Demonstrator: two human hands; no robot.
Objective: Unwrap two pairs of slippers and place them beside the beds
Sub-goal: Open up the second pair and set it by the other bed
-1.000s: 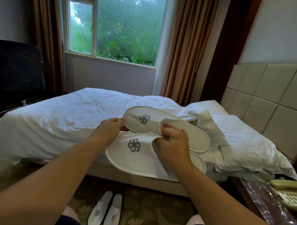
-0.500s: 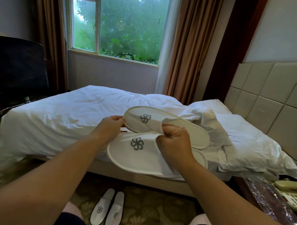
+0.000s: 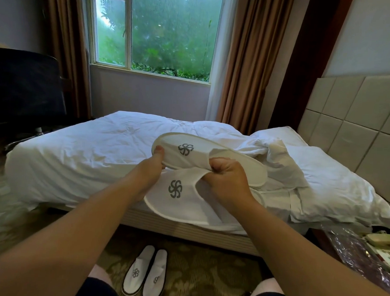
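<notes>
Hotel bedroom: bed (image 3: 82, 156), bedside telephone (image 3: 384, 250).

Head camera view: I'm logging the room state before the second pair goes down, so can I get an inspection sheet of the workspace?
Surface: patterned carpet between the person's knees; bed with rumpled white bedding ahead.
Job's things: one pair of slippers side by side on the carpet; second pair of slippers held above the bed edge.
Clutter: clear plastic wrap on the nightstand, beside a telephone.
Hands: left hand grips the upper slipper's toe; right hand has fingers curled on the upper slipper's opening.
Cables: nothing seen.
Surroundings: window, brown curtains, padded headboard, dark chair.
</notes>
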